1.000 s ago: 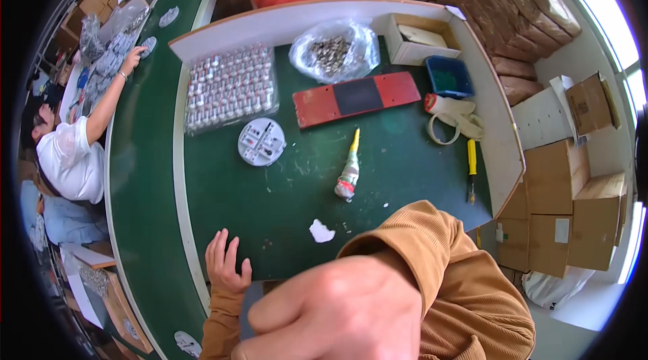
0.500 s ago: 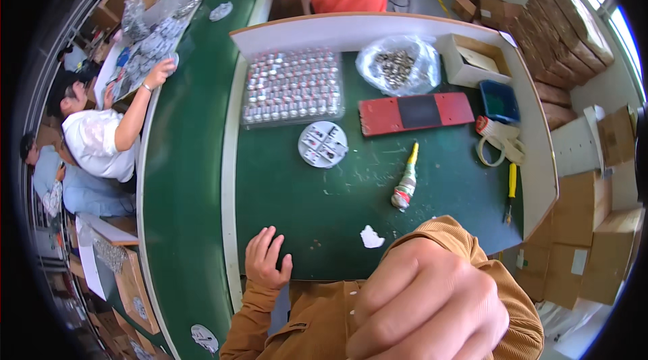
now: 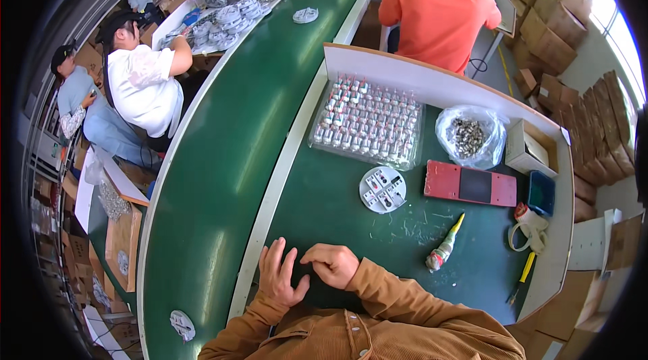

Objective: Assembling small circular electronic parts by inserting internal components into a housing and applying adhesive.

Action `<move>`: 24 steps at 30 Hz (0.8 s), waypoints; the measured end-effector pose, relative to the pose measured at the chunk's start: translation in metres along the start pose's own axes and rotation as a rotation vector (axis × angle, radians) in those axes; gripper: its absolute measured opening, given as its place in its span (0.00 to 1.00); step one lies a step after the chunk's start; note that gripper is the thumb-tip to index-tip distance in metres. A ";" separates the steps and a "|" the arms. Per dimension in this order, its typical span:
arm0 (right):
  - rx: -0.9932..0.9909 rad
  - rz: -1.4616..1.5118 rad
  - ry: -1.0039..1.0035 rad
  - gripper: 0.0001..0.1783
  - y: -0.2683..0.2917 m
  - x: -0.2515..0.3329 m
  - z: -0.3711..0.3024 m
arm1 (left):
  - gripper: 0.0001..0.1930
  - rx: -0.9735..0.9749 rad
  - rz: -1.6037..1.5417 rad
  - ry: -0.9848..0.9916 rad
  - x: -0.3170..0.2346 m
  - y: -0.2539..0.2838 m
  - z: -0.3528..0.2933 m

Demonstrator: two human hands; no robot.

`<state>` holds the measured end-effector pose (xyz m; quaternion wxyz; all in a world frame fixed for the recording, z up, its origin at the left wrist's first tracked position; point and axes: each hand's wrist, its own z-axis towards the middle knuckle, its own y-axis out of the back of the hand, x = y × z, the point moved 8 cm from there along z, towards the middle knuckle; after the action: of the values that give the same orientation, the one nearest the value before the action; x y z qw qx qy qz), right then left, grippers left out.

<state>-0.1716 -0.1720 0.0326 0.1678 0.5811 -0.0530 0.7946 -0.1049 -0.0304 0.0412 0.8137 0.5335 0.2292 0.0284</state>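
Note:
Close to the table's near edge, my left hand (image 3: 279,275) is open, fingers spread and palm facing my right hand. Just beside it, my right hand (image 3: 332,265) is closed, its fingers curled with the index finger bent toward the left one; I see nothing in it. Ahead of both hands lies a round white plastic part (image 3: 383,190) with small dark and metallic pieces on it. To the right rests a screwdriver-like tool (image 3: 444,251) with a yellow tip and a body wrapped in tape.
A clear tray (image 3: 368,120) holds rows of small cylinders. Around it are a bag of metal pieces (image 3: 467,134), a red block (image 3: 503,189), a blue bin (image 3: 541,194), a tape roll (image 3: 518,237) and a yellow-handled screwdriver (image 3: 526,269). A green conveyor (image 3: 223,178) runs left; co-workers sit beyond.
My right hand has come down from close to the camera to beside my left hand. The view has turned left, and the white scrap on the table is now out of sight.

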 end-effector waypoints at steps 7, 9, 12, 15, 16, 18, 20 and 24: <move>0.013 0.035 -0.056 0.16 0.005 -0.005 -0.001 | 0.32 0.030 0.035 0.021 -0.001 -0.001 0.004; 0.008 0.059 -0.060 0.16 0.006 -0.005 -0.002 | 0.30 0.072 0.068 0.017 -0.003 -0.004 0.007; 0.009 0.054 -0.074 0.16 0.007 -0.003 -0.002 | 0.28 0.069 0.065 0.027 -0.002 -0.004 0.007; 0.012 0.047 -0.087 0.16 0.008 -0.003 -0.003 | 0.27 0.063 0.062 0.038 -0.002 -0.004 0.006; 0.011 0.048 -0.084 0.16 0.007 -0.004 -0.003 | 0.27 0.060 0.059 0.041 -0.001 -0.004 0.006; 0.009 0.049 -0.078 0.16 0.006 -0.007 -0.003 | 0.27 0.054 0.052 0.049 -0.001 -0.003 0.006; 0.013 0.049 -0.075 0.16 0.006 -0.007 -0.003 | 0.27 0.048 0.048 0.057 -0.001 -0.002 0.006; 0.014 0.043 -0.065 0.15 0.007 -0.004 -0.002 | 0.26 0.061 0.040 0.064 -0.001 -0.002 0.007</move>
<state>-0.1744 -0.1785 0.0288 0.1450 0.6066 -0.0654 0.7789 -0.1036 -0.0379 0.0421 0.7887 0.5611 0.2453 0.0545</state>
